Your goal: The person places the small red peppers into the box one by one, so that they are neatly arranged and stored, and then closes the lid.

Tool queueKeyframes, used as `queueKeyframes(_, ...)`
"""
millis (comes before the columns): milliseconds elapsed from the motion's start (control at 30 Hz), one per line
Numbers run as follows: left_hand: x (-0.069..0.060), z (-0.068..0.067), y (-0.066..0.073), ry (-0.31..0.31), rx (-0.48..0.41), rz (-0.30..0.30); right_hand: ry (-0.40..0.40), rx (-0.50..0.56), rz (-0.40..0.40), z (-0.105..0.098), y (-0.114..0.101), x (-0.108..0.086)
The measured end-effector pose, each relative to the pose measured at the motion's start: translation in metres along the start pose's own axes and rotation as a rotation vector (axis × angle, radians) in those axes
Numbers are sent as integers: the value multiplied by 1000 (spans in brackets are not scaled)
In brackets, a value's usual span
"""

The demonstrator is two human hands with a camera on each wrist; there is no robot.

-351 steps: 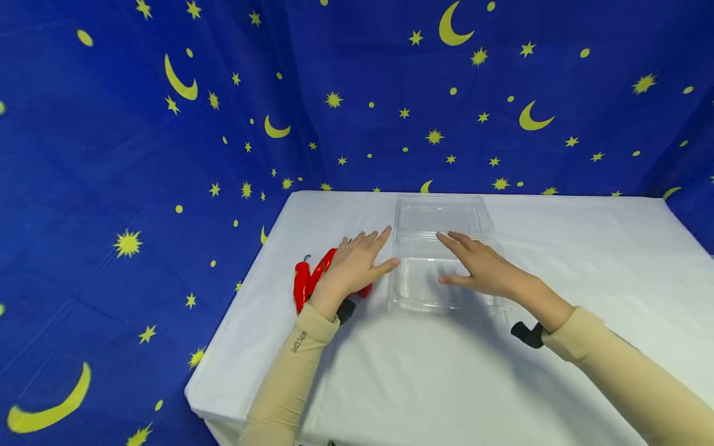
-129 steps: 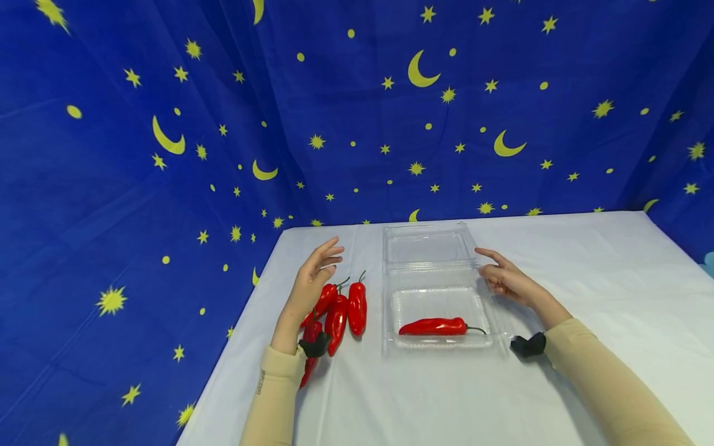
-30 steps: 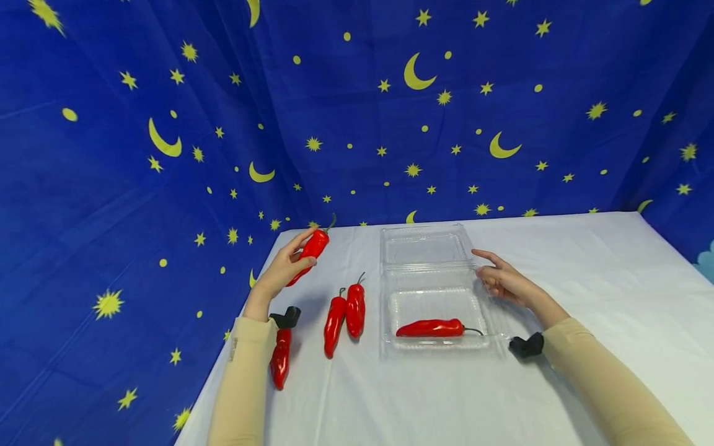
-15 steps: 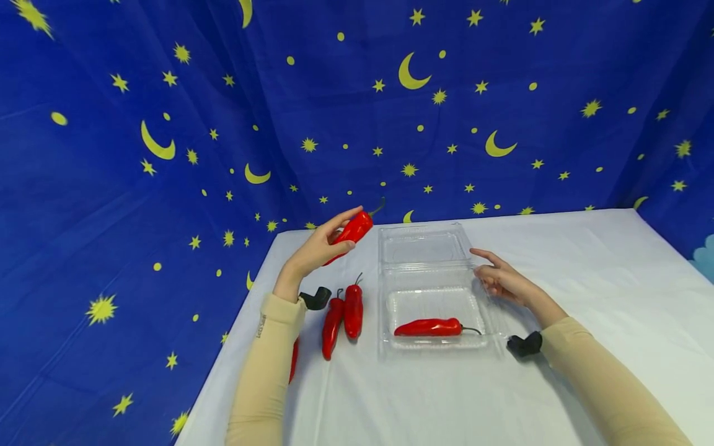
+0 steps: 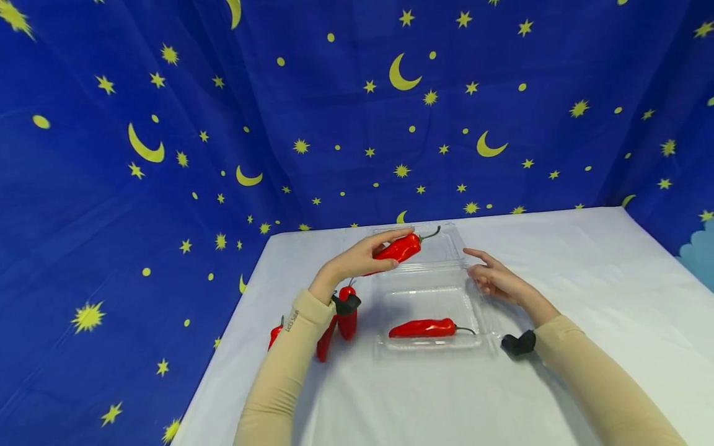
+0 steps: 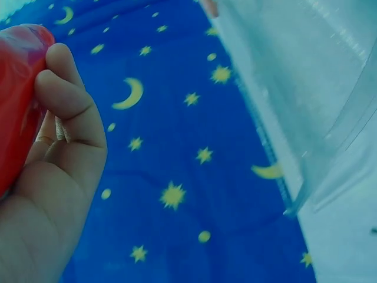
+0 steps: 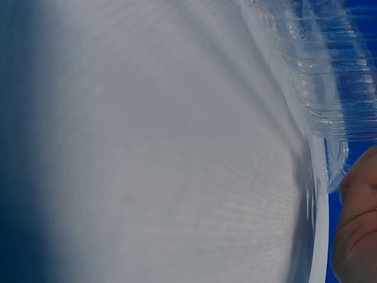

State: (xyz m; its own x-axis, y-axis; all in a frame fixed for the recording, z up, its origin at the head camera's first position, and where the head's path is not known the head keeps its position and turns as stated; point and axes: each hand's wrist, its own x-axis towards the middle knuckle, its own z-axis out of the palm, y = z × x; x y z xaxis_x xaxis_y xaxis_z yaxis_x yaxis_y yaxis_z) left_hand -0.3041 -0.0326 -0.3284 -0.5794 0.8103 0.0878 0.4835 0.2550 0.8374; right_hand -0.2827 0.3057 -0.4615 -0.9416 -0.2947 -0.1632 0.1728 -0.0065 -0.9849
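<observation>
My left hand point(image 5: 357, 259) grips a red chili pepper point(image 5: 406, 248) with a green stem, above the hinge side of a clear plastic clamshell container point(image 5: 432, 302). In the left wrist view my curled fingers wrap that pepper point(image 6: 17, 100). The container lies with its lid folded back, and another red chili pepper point(image 5: 422, 328) rests crosswise along the near side of its base. My right hand point(image 5: 504, 285) holds the container's right edge near the hinge, index finger stretched out and the others curled. The right wrist view catches part of this hand point(image 7: 359, 227) beside the ribbed plastic wall point(image 7: 333, 88).
Left of the container, two red chili peppers, one nearer the box point(image 5: 348, 323) and one beside it point(image 5: 325, 342), lie partly under my left wrist. Another chili pepper point(image 5: 275, 336) shows behind the sleeve. A white cloth point(image 5: 424, 402) covers the table; a blue starry curtain point(image 5: 334, 93) hangs behind.
My left hand has picked up a chili pepper from the pile, lifted it and carried it right, over the container. Earlier, one pepper came into the base. The right hand has stayed at the edge.
</observation>
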Motion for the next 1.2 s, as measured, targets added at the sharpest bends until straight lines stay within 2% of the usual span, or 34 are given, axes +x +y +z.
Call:
queueKeyframes(167,9,17,-11,-89,16,12,-4,1,-7,1,-1,0)
queueKeyframes(400,18,37,-30,-186,52,-28,-20,19,-15,0,-1,0)
queueKeyframes(567,27,47,-43,-209,61,-62,-6,17,-15,0,-1,-1)
queueKeyframes(700,31,56,-49,-247,107,-78,-3,11,-8,0,-1,-1)
queueKeyframes(867,33,70,-55,-318,128,-81,-4,-4,-10,-2,0,-2)
queueKeyframes(1067,33,80,-59,-341,131,-134,-8,-19,-25,-3,-1,-2)
queueKeyframes(1200,33,83,-62,-367,164,-165,-11,-14,-23,0,-1,-3)
